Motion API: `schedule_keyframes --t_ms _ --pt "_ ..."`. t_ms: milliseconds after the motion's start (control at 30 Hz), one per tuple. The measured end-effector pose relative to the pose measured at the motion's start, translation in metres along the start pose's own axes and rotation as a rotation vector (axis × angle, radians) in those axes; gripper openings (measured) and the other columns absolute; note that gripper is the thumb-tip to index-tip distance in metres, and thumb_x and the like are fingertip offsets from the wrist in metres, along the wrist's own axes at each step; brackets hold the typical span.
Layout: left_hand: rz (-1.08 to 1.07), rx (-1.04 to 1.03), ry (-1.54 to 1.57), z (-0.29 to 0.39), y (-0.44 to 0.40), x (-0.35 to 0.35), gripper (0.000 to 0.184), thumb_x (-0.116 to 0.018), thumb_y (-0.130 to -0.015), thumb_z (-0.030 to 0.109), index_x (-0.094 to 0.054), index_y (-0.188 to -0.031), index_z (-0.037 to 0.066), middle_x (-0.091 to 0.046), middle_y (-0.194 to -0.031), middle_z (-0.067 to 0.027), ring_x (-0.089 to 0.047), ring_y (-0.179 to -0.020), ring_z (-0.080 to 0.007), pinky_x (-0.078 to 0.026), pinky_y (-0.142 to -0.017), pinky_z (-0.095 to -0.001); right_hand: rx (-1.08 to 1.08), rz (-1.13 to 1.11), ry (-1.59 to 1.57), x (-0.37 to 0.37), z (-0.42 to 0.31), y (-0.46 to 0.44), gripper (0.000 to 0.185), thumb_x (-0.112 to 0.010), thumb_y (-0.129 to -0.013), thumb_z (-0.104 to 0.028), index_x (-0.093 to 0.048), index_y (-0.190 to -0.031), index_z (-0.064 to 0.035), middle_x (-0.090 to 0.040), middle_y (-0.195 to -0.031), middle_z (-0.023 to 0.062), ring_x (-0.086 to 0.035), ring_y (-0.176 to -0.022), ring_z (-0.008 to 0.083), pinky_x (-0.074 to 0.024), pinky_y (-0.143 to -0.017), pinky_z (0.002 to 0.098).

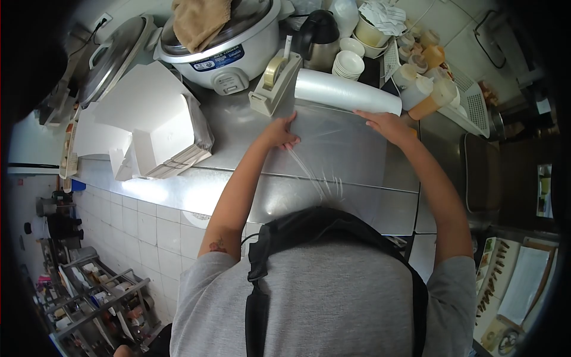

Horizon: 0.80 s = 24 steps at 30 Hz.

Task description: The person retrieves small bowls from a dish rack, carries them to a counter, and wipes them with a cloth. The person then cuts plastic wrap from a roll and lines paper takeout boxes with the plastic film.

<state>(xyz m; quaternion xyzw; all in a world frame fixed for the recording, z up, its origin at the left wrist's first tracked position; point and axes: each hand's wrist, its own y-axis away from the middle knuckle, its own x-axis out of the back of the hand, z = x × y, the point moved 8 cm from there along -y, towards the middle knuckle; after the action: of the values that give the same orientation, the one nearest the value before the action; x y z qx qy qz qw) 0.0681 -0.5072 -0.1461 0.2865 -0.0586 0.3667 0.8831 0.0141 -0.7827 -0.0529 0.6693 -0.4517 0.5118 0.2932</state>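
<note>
White cartons [169, 140] are stacked at left; beyond, a rice cooker [253, 50] is topped by a brown cloth [201, 25]. The plastic roll [348, 91] is crowded at its left end by a tape dispenser [279, 89], near the left hand [281, 133]. Clear film [342, 143] is spread over the steel counter [232, 125], creased at that hand's fingers; whether pinched cannot be told. The right hand [388, 127] is held open, roll-side, near sauce bottles [419, 90].
</note>
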Motion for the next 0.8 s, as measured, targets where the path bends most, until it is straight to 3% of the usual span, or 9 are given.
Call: schedule_keyframes --t_ms 200,400,800 --pt "-0.018 0.086 -0.189 0.013 0.001 0.0 0.102 -0.074 -0.075 0.005 -0.008 -0.153 0.011 -0.069 -0.075 -0.0087 -0.067 -0.056 -0.0169 -0.053 -0.048 -0.0285 -0.078 -0.145 0.184 0.006 -0.02 -0.005 0.061 -0.054 -0.087 -0.006 -0.046 -0.138 -0.0383 -0.052 -0.071 0.013 -0.059 -0.065 0.0288 -0.0502 -0.066 0.0415" --pt "-0.045 0.161 -0.363 0.02 -0.006 -0.002 0.103 -0.074 -0.075 0.006 -0.005 -0.152 0.007 -0.07 -0.077 -0.0103 -0.069 -0.06 -0.0194 -0.055 -0.05 -0.0312 -0.11 -0.162 0.339 0.013 -0.039 -0.01 0.07 -0.044 -0.084 0.002 -0.045 -0.139 -0.0393 -0.052 -0.072 0.0132 -0.059 -0.064 0.0304 -0.0508 -0.065 0.0413" --pt "-0.018 0.174 -0.492 0.017 -0.013 -0.002 0.104 -0.077 -0.075 0.01 -0.006 -0.151 0.005 -0.072 -0.079 -0.0079 -0.069 -0.061 -0.0173 -0.056 -0.052 -0.03 -0.09 -0.187 0.28 0.009 -0.03 -0.006 0.066 -0.044 -0.086 -0.001 -0.042 -0.141 -0.0375 -0.057 -0.079 0.013 -0.063 -0.07 0.0301 -0.053 -0.068 0.0411"
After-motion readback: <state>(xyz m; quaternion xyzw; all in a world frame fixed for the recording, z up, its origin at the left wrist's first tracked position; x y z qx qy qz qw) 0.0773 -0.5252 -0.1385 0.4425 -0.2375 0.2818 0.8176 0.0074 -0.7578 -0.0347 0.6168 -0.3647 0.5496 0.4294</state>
